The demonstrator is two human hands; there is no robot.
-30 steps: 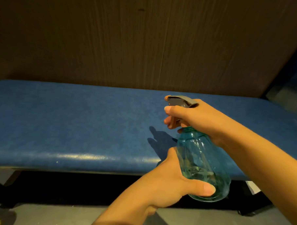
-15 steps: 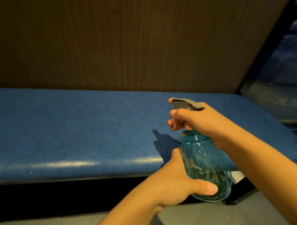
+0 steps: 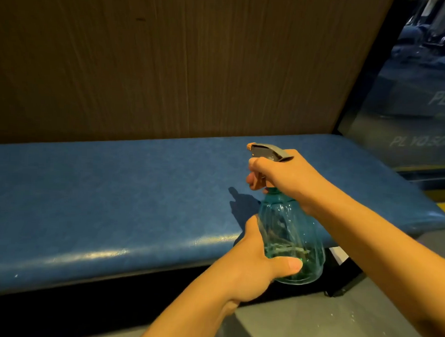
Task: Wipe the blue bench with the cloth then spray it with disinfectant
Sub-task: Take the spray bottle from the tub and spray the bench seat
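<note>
Brown wood-grain panelling backs the long blue padded bench, which runs from the left edge of the view to a rounded right end near a dark glass pane, with grey floor below its front edge. No cloth shows anywhere, and the bench top carries a dull sheen along its front edge, so the wiping step is probably over and the spraying step is in hand; whether any mist has landed yet cannot be told, and most of the seat looks left to cover. Held above the front edge toward the bench's right end is the clear teal plastic spray bottle, its long axis close to upright, leaning slightly, with a little liquid low in the belly. Its grey trigger head points its orange-tipped nozzle to the left, along the bench's length toward the far left end. Closed about the neck, the right hand has fingers curled over the trigger. Lower down, the left hand cups the bottle's base, thumb pressed across the front.
</note>
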